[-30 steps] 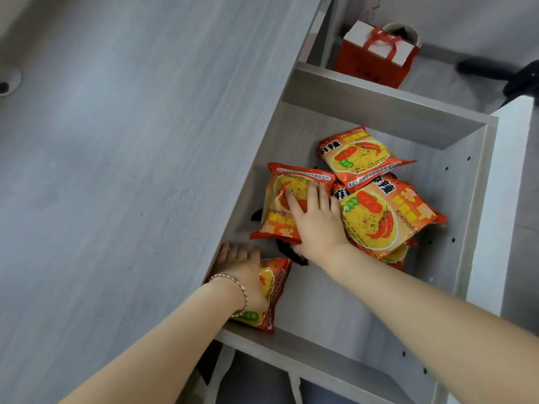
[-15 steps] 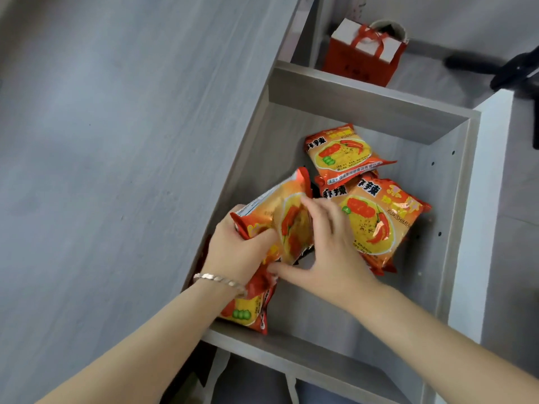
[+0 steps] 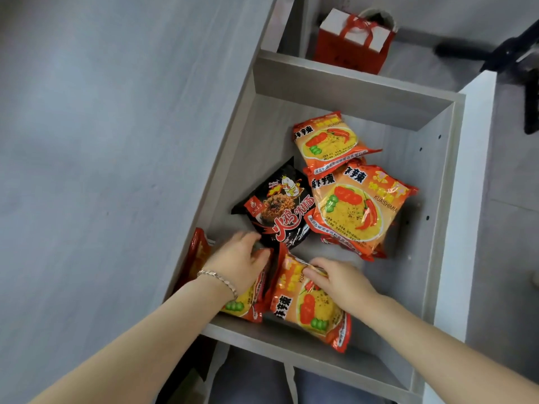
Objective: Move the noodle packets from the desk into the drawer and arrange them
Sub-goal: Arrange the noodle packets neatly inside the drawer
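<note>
The open drawer (image 3: 344,91) holds several orange noodle packets and one black packet (image 3: 280,205). My right hand (image 3: 341,282) rests on top of an orange packet (image 3: 309,310) lying at the drawer's near end, fingers curled on its upper edge. My left hand (image 3: 239,260), with a bracelet on the wrist, presses on another orange packet (image 3: 242,304) beside it at the near left. A further orange packet (image 3: 197,255) stands on edge against the left wall. Two more orange packets (image 3: 329,141) (image 3: 358,205) lie stacked toward the far right.
The grey desk top (image 3: 116,141) fills the left of the view. A red gift bag (image 3: 353,42) stands on the floor beyond the drawer. A black chair base (image 3: 501,53) is at the top right. The drawer's white front panel (image 3: 466,199) runs along the right.
The orange packet that both hands held up on edge now lies flat at the near end. The black packet beneath it has come into view. Both hands moved nearer.
</note>
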